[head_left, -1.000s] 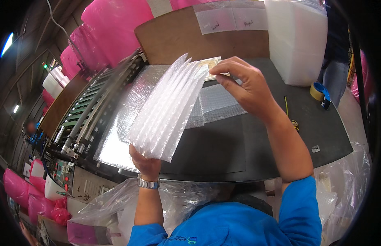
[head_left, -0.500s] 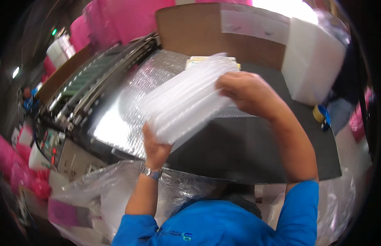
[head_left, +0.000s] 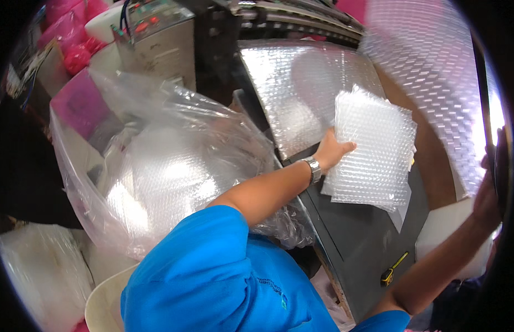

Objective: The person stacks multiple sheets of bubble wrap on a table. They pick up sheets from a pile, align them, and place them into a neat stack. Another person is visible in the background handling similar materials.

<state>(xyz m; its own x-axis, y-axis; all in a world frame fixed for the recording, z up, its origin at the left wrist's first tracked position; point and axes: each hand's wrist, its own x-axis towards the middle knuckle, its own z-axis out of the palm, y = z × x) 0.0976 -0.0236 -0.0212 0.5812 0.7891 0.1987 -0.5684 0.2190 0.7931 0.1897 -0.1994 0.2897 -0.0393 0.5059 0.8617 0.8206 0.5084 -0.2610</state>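
My left hand (head_left: pixel 334 152) is closed on the near-left edge of a stack of clear bubble-wrap sheets (head_left: pixel 373 149), its thumb on top. The stack lies over the dark tabletop (head_left: pixel 351 232), with a white corner sticking out below. At the far right, my right hand (head_left: pixel 489 188) is raised beside a bubble-wrap sheet (head_left: pixel 423 72) that hangs large and close to the view. The hand appears closed on this sheet's edge, though the dark rim partly hides the fingers. Silvery bubble wrap (head_left: pixel 307 88) lies flat on the table behind the stack.
A big clear plastic bag (head_left: pixel 157 160) with bubble wrap inside stands left of the table. A yellow and black tape measure (head_left: pixel 388 275) lies near my right forearm. A white block (head_left: pixel 453 235) stands at the table's right. Behind are a control box (head_left: pixel 160 55) and rollers (head_left: pixel 301 22).
The view has swung to the left. My right hand has left the stack and moved up and right, with a bubble-wrap sheet now raised beside it. My left hand keeps hold of the stack.
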